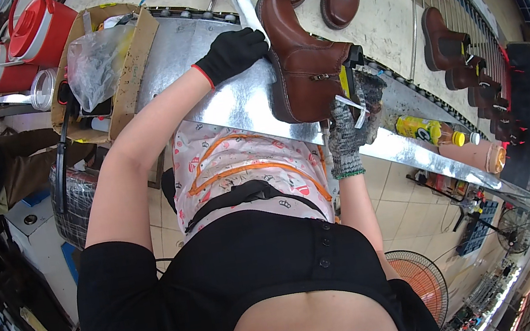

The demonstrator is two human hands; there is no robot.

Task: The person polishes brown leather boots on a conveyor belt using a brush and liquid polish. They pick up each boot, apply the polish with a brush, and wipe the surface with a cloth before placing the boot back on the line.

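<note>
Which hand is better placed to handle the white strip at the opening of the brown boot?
Probably the right hand: it already touches the white strip by the brown boot opening. The left hand rests near its toe.

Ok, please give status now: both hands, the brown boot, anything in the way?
Left hand, black glove, on boot's toe end. Right hand, grey knit glove, at the boot opening. Brown boot lies on metal bench. Nothing blocking.

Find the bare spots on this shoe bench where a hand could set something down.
Bare metal sheet lies between the cardboard box and the brown boot under both gloved hands. Another strip runs right of the yellow bottle. The conveyor behind is crowded with boots.
</note>
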